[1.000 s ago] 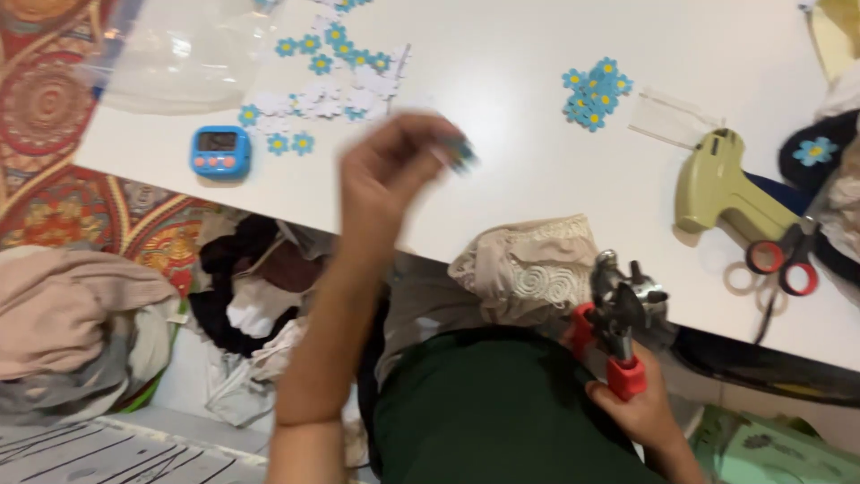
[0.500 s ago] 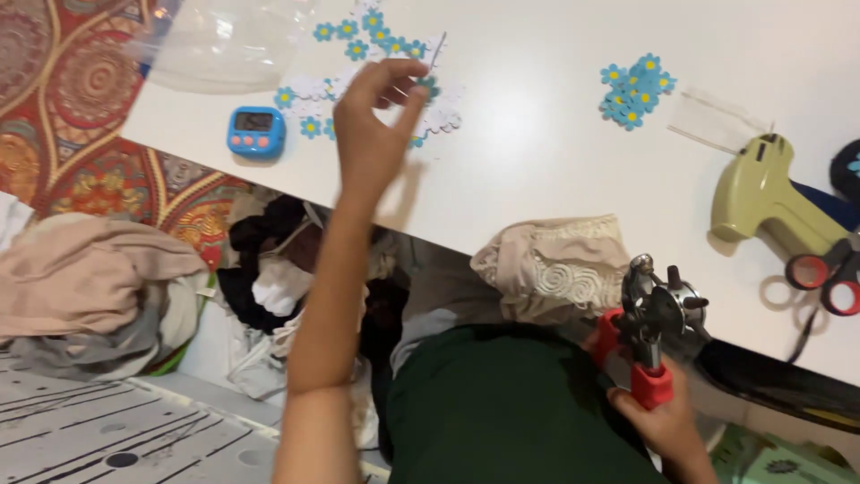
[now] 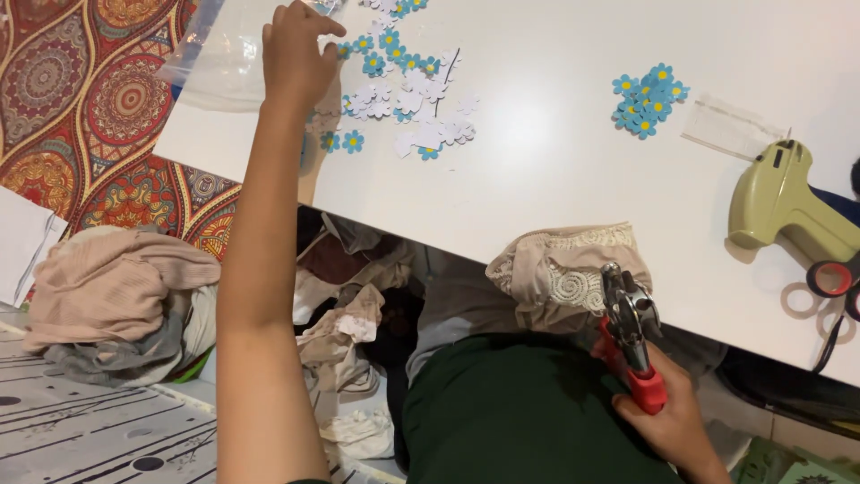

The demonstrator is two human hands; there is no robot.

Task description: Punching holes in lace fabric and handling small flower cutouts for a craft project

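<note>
On the white table (image 3: 555,179), far left edge, my left hand (image 3: 300,54) is stretched out over the scatter of small blue and white flower cutouts (image 3: 403,99), fingers curled down and loosely bunched. Can't tell if a flower is pinched yet; fingertips sit at the near edge of the pile, right beside the clear plastic bag (image 3: 219,63). My right hand (image 3: 667,421) is low by my lap, wrapped firmly around the red-handled press pliers (image 3: 632,345), metal head up, next to the beige lace fabric (image 3: 564,273) draped off the table edge.

To do this well, I'd say: pick one flower only, pinch with thumb and index at its rim, lift straight so neighbours don't drag off the edge. Keep the bag from sliding under my wrist. Hold the pliers steady and upright, clear of the lace, so nothing snags.

A second tidy cluster of blue flowers (image 3: 647,97) lies well apart to the right, near the green tagging gun (image 3: 788,202) and the scissors (image 3: 829,287).
</note>
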